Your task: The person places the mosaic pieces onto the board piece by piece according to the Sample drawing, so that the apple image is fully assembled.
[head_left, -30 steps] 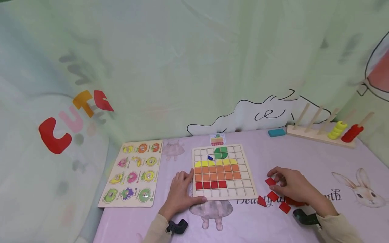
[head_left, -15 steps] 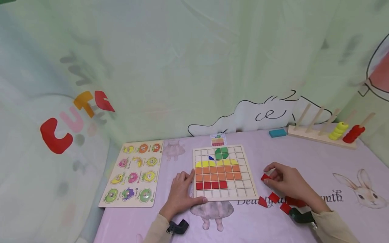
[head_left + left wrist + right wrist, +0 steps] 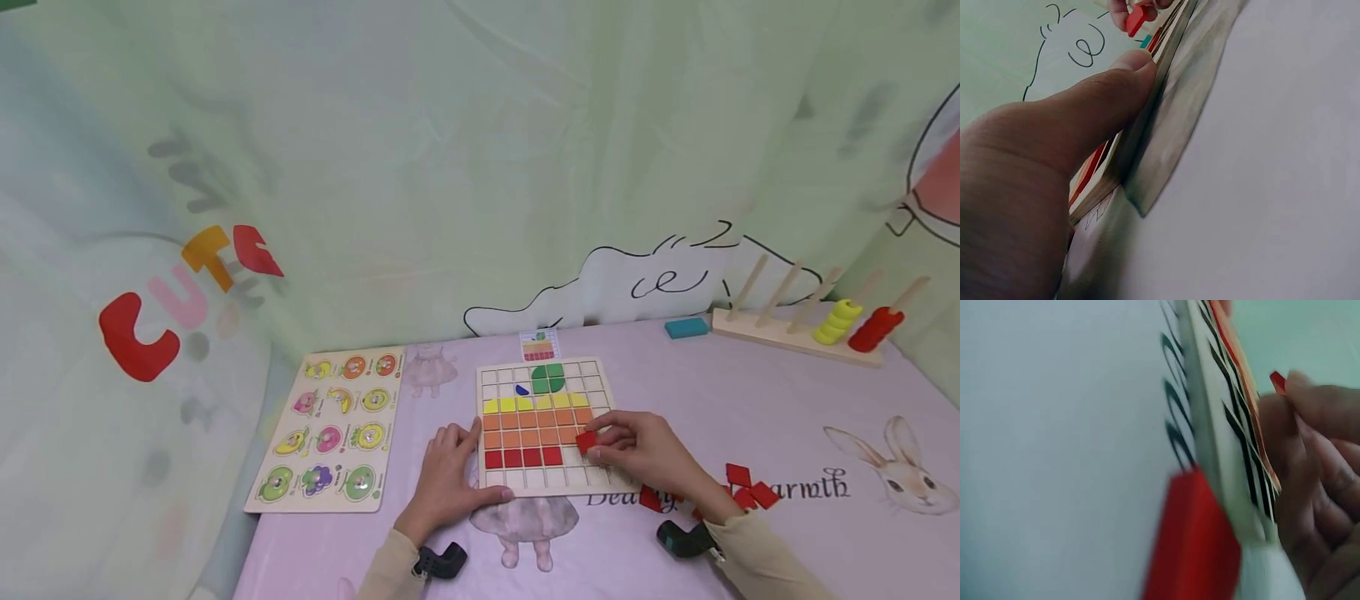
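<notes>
A wooden grid board (image 3: 534, 477) lies on the table with rows of red, orange and yellow tiles and a green leaf shape. My left hand (image 3: 447, 475) spans its near left corner. The thumb rests along the near edge and the fingers touch the left edge. My right hand (image 3: 648, 450) pinches a red square tile (image 3: 586, 442) between thumb and fingers above the right part of the board, just right of the red row (image 3: 522, 457). In the right wrist view the tile's edge (image 3: 1278, 382) shows at the fingertips. Loose red tiles (image 3: 763, 494) lie around the right wrist, partly hidden.
A small pattern card (image 3: 539, 343) lies behind the board. At the left is a fruit puzzle board (image 3: 326, 433). A teal block (image 3: 686, 327) and a peg stand with yellow and red rings (image 3: 795, 335) stand at the back right. A curtain hangs behind.
The right hand has lifted the pinched red tile from beside the loose ones and carried it left over the board. The left hand stays at the corner.
</notes>
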Motion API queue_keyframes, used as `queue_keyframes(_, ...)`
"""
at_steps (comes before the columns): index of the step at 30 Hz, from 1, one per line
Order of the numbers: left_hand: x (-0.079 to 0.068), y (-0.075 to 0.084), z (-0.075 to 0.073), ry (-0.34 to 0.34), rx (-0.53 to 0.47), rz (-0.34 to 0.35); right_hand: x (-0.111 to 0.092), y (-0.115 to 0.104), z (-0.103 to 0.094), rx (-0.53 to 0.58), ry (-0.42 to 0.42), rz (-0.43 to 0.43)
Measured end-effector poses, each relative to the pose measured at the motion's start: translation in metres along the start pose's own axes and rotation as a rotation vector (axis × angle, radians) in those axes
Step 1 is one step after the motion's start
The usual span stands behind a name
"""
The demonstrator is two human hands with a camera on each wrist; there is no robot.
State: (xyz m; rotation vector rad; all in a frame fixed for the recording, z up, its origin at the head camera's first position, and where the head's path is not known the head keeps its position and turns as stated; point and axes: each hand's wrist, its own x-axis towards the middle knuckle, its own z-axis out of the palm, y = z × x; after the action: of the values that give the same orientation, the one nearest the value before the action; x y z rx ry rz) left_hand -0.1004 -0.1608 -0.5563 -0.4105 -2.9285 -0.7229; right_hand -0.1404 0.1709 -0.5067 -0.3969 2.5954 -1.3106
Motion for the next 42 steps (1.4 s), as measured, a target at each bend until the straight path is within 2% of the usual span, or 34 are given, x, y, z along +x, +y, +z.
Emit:
queue_keyframes(4,0.000,0.001,0.000,0.001,-0.001,-0.003,0.004,-0.003,0.010,-0.052,-0.011,-0.066)
queue_keyframes(7,0.000,0.002,-0.001,-0.002,-0.009,-0.008,0.006,-0.004,0.014,-0.080,-0.017,-0.085)
queue_keyframes(20,0.000,0.004,-0.004,-0.009,-0.011,0.002,0.007,-0.012,0.016,-0.187,-0.002,-0.072)
queue_keyframes(34,0.002,0.001,-0.003,0.000,0.008,0.004,0.009,-0.017,0.019,-0.217,0.026,-0.055)
queue_keyframes(38,0.002,0.001,-0.003,-0.005,-0.002,0.003,0.007,-0.018,0.015,-0.231,0.032,-0.062)
queue_keyframes(42,0.001,0.000,-0.002,-0.008,-0.005,-0.003,-0.001,-0.020,-0.004,-0.280,0.015,-0.050)
